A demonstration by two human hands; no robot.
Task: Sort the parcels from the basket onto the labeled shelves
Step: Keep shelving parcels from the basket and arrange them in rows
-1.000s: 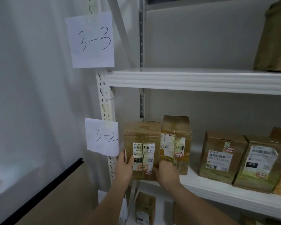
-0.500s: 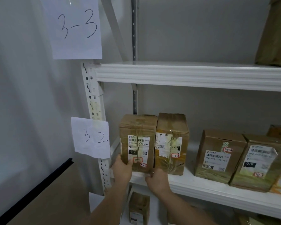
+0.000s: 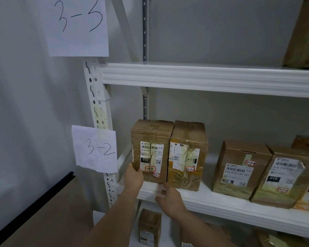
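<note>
A brown taped parcel (image 3: 152, 150) with a white shipping label and a red-edged tag reading 3-2-1 stands upright at the left end of the middle shelf (image 3: 221, 207). It touches a second parcel tagged 3-2-2 (image 3: 187, 157) on its right. A paper sign reading 3-2 (image 3: 96, 148) hangs on the shelf post beside it. My left hand (image 3: 134, 177) grips the parcel's lower left corner, thumb on the front face. My right hand (image 3: 169, 198) is at the shelf's front edge just below the parcel, fingers relaxed and holding nothing.
Two more parcels, tagged 3-2-4 (image 3: 239, 168) and 3-2-5 (image 3: 284, 179), stand further right on the same shelf. The upper shelf (image 3: 203, 77), signed 3-3 (image 3: 78, 24), carries one parcel (image 3: 303, 32) at the far right. A small parcel (image 3: 149, 227) sits on the shelf below. A black-edged board (image 3: 34, 211) leans at lower left.
The parcel went from being held in front of the shelf to standing on it beside the 3-2-2 parcel. My right hand came off the parcel and dropped to the shelf edge.
</note>
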